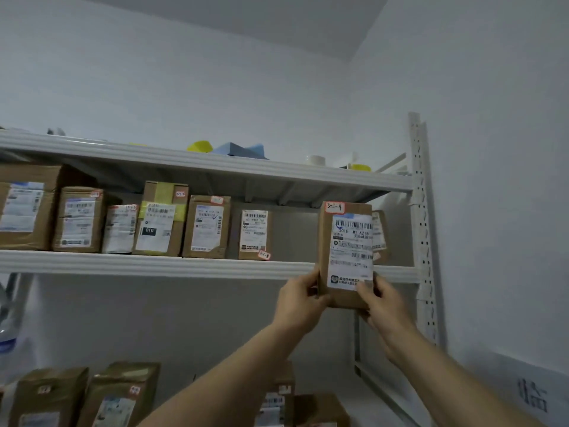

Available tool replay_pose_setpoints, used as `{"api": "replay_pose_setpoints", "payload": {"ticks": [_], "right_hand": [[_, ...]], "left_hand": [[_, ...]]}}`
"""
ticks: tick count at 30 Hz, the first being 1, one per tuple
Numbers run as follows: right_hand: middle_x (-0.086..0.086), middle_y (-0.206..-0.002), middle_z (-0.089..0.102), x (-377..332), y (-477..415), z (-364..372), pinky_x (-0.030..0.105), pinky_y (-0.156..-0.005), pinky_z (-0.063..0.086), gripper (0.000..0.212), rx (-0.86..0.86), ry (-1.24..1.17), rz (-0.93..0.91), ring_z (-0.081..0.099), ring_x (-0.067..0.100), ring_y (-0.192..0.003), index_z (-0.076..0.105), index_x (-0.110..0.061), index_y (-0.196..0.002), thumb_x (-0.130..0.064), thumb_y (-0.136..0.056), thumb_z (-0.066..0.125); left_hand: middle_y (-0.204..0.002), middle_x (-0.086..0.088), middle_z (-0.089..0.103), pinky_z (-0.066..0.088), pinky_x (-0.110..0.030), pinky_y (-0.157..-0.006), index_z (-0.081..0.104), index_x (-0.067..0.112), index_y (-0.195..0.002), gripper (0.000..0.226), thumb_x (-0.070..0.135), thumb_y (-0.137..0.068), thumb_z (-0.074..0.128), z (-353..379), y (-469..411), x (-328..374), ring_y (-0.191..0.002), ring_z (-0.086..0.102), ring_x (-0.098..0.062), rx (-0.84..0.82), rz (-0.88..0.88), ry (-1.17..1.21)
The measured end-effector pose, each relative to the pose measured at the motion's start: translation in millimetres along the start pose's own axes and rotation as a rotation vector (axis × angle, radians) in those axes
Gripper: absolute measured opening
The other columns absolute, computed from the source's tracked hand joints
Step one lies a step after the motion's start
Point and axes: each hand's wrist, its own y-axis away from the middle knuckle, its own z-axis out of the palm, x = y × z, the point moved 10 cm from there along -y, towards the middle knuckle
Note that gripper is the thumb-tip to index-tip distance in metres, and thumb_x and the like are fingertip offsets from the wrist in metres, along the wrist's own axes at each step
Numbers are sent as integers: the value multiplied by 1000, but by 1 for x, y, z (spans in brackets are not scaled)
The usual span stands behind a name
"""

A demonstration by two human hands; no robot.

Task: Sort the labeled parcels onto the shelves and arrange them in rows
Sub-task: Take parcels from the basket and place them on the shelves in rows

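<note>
My left hand (300, 298) and right hand (383, 306) pinch the cardboard parcel (346, 241) low, at four o'clock. Seemingly light and rigid; side grips suffice.

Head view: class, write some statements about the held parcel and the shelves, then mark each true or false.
1. The left hand and the right hand grip the held parcel at its lower end. True.
2. The held parcel stands on the middle shelf. False: its lower end hangs below that shelf's front edge.
3. A row of parcels stands on the middle shelf. True.
4. The top shelf carries brown parcels. False: a yellow item and a blue item lie there.
</note>
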Motion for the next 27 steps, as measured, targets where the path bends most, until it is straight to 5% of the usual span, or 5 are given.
{"api": "replay_pose_setpoints", "payload": {"ticks": [7, 23, 27], "right_hand": [[-3, -104, 67, 23, -82, 3, 41, -94, 50, 16, -49, 52, -58, 61, 15, -99, 60, -24, -106, -14, -97, 51], [-5, -122, 57, 69, -232, 78, 29, -87, 41, 44, -84, 398, -195, 53, 18, -118, 44, -21, -133, -23, -92, 60], [-6, -127, 59, 96, -259, 95, 42, -105, 39, 47, -100, 605, -190, 55, 20, -118, 40, -26, -130, -29, -89, 62]], "left_hand": [[-117, 2, 66, 51, -31, -96, 61, 27, -125, 43, 7, -87, 62, 17, -68, -20, -104, 63, -10, 108, -4, -146], [-115, -6, 63, 46, -28, -88, 62, 9, -121, 31, 11, -90, 61, -14, -208, -91, -102, 60, -20, 347, 53, -447], [-109, -6, 60, 45, -28, -83, 62, 12, -112, 23, 14, -89, 60, -16, -228, -119, -100, 58, -21, 333, 15, -576]]}}
